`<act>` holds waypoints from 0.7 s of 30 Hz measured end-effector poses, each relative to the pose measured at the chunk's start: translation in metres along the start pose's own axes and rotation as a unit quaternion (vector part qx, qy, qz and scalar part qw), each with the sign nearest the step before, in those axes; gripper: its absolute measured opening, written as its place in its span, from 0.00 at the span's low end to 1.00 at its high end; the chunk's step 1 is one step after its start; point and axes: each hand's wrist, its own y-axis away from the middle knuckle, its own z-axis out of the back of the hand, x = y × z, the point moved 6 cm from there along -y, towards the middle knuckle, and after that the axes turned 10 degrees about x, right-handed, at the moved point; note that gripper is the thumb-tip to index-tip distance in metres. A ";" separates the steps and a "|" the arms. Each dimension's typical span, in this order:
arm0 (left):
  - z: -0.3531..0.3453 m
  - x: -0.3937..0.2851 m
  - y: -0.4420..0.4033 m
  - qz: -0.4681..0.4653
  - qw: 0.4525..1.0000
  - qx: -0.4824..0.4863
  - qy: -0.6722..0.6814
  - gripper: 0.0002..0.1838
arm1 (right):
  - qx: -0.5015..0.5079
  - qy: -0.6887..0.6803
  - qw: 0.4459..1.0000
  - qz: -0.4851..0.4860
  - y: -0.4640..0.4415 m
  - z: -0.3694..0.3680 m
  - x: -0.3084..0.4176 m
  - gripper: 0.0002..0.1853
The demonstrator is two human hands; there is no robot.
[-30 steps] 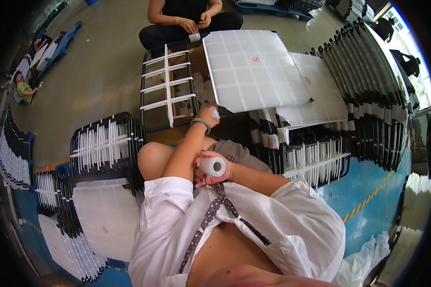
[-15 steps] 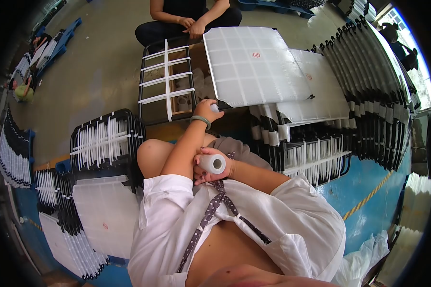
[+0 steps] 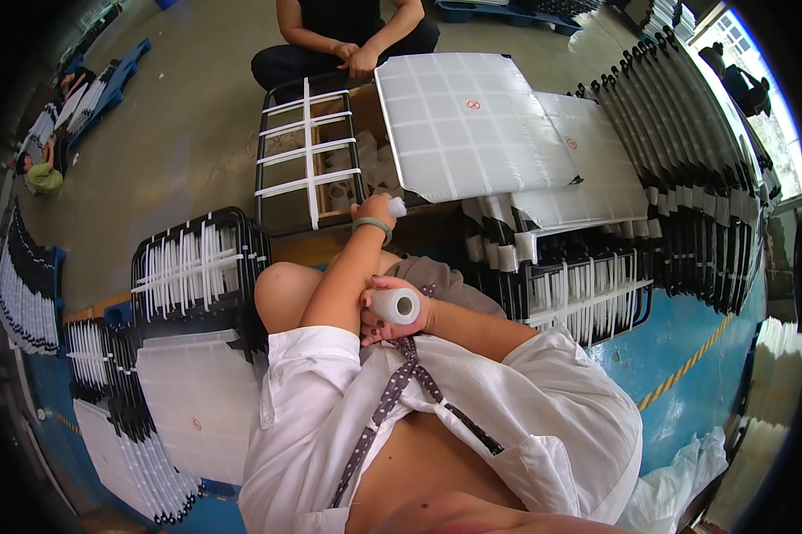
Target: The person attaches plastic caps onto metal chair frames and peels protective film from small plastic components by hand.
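My left hand, with a bracelet at the wrist, is closed round a small whitish translucent piece beside the near edge of a black frame. White straps cross that frame. In front of my chest, my right hand grips a white roll, its hollow end facing up and toward me. Right of my left hand lies a wrapped flat panel with a small red mark. Below the strapped frame is an open box with white rolls in it.
A person sits cross-legged across from me, hands together. Tall stacks of black frames stand at the right. Strapped frames and a wrapped panel are at my left. Plastic film lies at lower right. Other people are farther off.
My left hand has turned and shifted slightly left, and the whitish piece in it now shows more. The person opposite has brought both hands together; the white item near them no longer shows. My right hand stays put.
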 end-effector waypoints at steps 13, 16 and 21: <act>0.009 -0.012 0.013 -0.059 0.998 -0.033 0.011 0.30 | -0.005 -0.009 1.000 0.010 -0.001 -0.003 -0.001 0.25; -0.004 -0.007 0.000 -0.033 0.997 0.063 -0.002 0.31 | -0.004 -0.007 1.000 0.007 -0.001 -0.004 -0.001 0.26; -0.001 -0.007 0.002 -0.068 0.989 0.002 0.128 0.31 | -0.025 0.033 0.999 0.036 0.002 -0.003 0.000 0.27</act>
